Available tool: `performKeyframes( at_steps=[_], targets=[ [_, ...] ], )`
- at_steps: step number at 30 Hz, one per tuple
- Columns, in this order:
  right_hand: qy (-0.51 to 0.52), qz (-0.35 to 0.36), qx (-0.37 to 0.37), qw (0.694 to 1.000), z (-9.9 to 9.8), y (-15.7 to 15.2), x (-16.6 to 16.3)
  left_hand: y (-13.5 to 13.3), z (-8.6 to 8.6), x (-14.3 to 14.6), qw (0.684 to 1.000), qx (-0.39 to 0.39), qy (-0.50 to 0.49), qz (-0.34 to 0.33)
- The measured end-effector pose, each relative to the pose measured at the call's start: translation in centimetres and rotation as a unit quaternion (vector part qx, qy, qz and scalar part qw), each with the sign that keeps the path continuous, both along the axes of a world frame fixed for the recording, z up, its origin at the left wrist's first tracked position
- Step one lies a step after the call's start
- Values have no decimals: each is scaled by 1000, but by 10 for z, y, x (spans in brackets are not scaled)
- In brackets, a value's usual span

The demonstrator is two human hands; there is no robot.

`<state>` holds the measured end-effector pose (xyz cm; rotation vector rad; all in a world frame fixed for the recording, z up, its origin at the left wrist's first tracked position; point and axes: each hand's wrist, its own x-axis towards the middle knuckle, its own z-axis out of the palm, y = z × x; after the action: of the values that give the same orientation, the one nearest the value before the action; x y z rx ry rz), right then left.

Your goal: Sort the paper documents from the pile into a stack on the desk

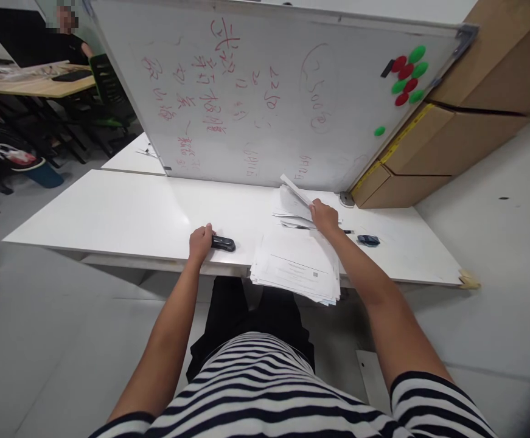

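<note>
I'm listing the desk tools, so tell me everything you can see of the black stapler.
The black stapler has a long, rounded, glossy body, seemingly plastic. The left hand grips one end, hiding it; the other end points right, toward the near paper stack, with a gap between. It lies on or just above the white table, near the front edge. Finer parts are too small to tell.

Left hand (200, 244) holds a likely stapler (224, 244), right hand (325, 216) papers (296, 191).

Office: computer monitor (20, 33) and keyboard (72, 76) on wood-topped desk (31, 90), mesh-backed chair (106, 85), upper left of frame; whiteboard (269, 42) with red handwriting (210, 109), upper centre; stapler (224, 244), printed papers (287, 267) near centre.
</note>
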<state>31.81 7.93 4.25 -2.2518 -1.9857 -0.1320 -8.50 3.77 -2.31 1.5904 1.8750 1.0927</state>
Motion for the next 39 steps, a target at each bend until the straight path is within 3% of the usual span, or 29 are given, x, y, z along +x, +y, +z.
performKeyframes(
  at_steps=[5,8,11,13,15,17,20,23,26,28,32,36,39],
  targets=[
    [111,-2,165,980,24,-21,-8,2,-2,-1,1000,-8,-9,0],
    [259,26,270,927,42,-50,-18,0,2,-2,1000,24,-19,3],
    [405,53,314,857,60,-87,-33,-10,20,9,993,119,10,19],
    [476,58,312,820,66,-111,-44,-21,41,29,985,170,-1,7],
    [530,59,304,789,69,-132,-55,-35,65,57,981,168,-90,-34],
    [568,61,288,768,67,-149,-64,-47,89,85,963,101,-219,-117],
    [607,67,229,758,58,-174,-70,-61,114,114,906,-45,-355,-228],
    [653,66,143,741,45,-197,-70,-70,118,118,886,-78,-401,-219],
    [710,46,83,698,28,-215,-65,-78,107,112,905,-79,-372,-194],
    [736,22,75,673,16,-223,-61,-83,98,109,915,-94,-327,-216],
    [733,-37,81,675,2,-231,-54,-90,91,112,922,-116,-215,-299],
    [700,-44,95,707,0,-235,-50,-90,92,118,915,-124,-167,-346],
    [658,-45,110,744,2,-236,-49,-88,88,121,925,-108,-148,-333]
  ],
)
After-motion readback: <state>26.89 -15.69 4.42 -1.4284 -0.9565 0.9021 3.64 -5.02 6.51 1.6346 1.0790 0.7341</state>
